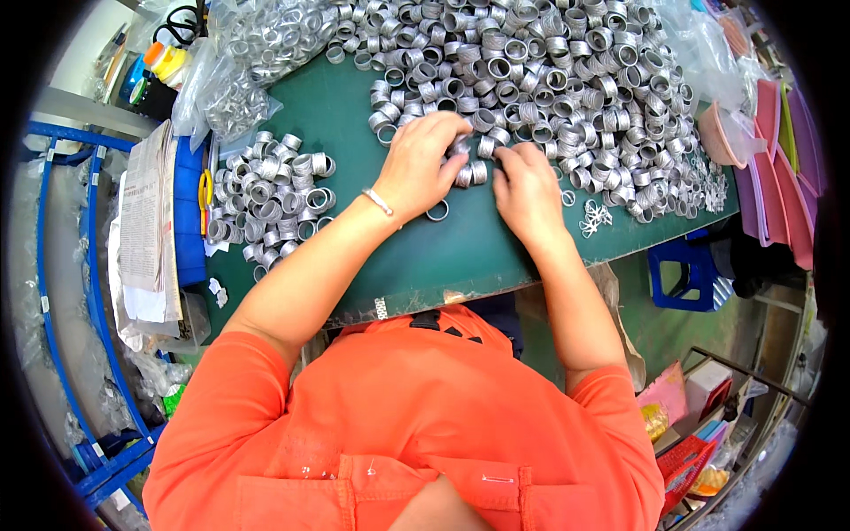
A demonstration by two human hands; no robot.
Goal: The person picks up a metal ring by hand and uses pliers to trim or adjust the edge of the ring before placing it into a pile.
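Short silver metal rings point(531, 75) with a textured outer band lie in a large heap on the green tabletop point(390, 265). At the heap's near edge, my left hand point(421, 168) has its thumb and fingers curled round a few rings point(460, 144). My right hand point(529, 190) is just beside it, fingers bent and closed against the edge of the heap; what lies inside them is hidden. Between the two hands are some loose rings point(479, 172). One ring point(437, 211) stands alone below my left hand. A smaller pile of similar rings point(266, 195) sits left of my left forearm.
Clear plastic bags point(266, 40) of metal parts stand at the far left. Small metal pieces point(595, 217) lie right of my right hand. A pink cup point(722, 133) and coloured bins point(779, 168) stand at the right. A blue stool point(686, 273) is below the table.
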